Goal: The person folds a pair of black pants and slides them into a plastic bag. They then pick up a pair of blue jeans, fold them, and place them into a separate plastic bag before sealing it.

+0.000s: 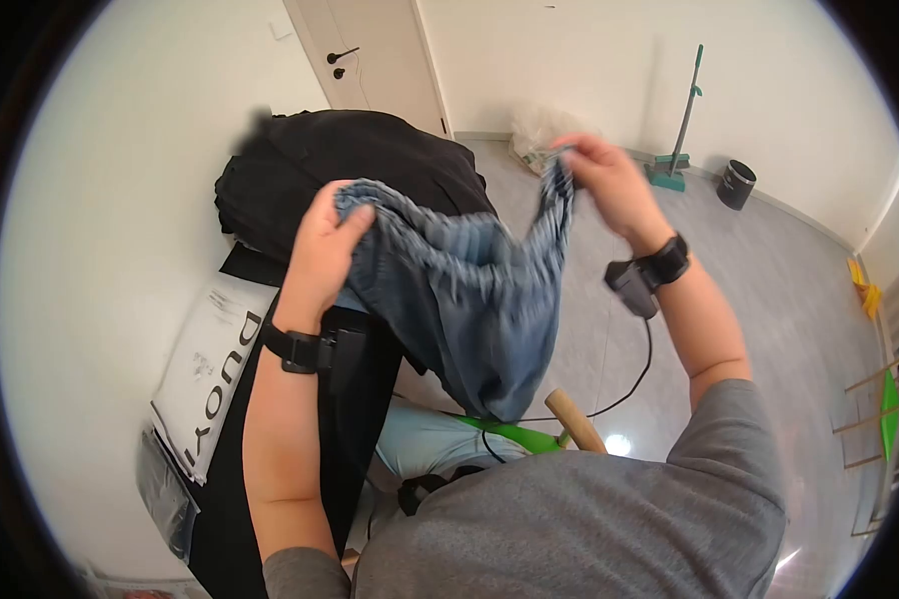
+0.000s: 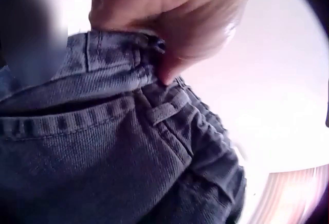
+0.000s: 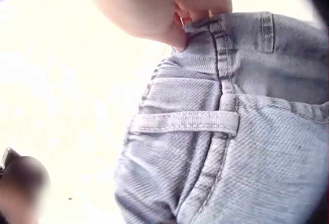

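A pair of blue jeans (image 1: 499,324) with a gathered elastic waistband hangs in front of the body, held up by both hands. At one side of the waistband, my left hand (image 1: 322,245) pinches the edge between thumb and fingers. My right hand (image 1: 614,185) grips the opposite side, raised higher and farther out, so the waist is spread and sags in the middle. The left wrist view has a pocket and a belt loop (image 2: 169,108) just below the pinching thumb. A pale belt loop (image 3: 187,122) and side seam show under the right hand in the right wrist view.
A large heap of black cloth (image 1: 370,160) lies on the black table (image 1: 355,439) at the left. White printed packaging (image 1: 210,369) and a dark plastic packet (image 1: 165,494) are along its wall side. A broom (image 1: 684,120), a black bin (image 1: 736,185) and a plastic bag (image 1: 544,130) stand beyond on the floor.
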